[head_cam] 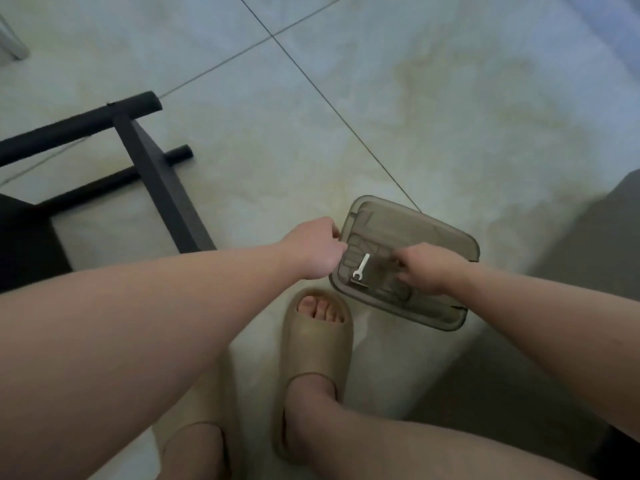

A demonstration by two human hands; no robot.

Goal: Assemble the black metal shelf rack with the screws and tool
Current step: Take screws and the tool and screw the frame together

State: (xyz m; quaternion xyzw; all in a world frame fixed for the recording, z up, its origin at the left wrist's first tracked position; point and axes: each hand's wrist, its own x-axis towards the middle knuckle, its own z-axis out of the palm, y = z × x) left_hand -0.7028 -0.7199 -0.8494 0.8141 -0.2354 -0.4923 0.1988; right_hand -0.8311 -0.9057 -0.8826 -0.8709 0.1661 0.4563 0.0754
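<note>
Hands first: your left hand (311, 252) sits at the 9 o'clock rim of the smoky translucent tray (398, 220), fingers curled against that edge; you cannot tell whether they grip it. Your right hand (427, 270) reaches in from 3 o'clock, fingers bent downward and blurred, so any pinch is unclear. A small white wrench (361, 268) lies flat in the tray between your hands. The black metal rack frame (152, 174) stands at 10 o'clock on the tiled floor (415, 98), apart from the tray.
</note>
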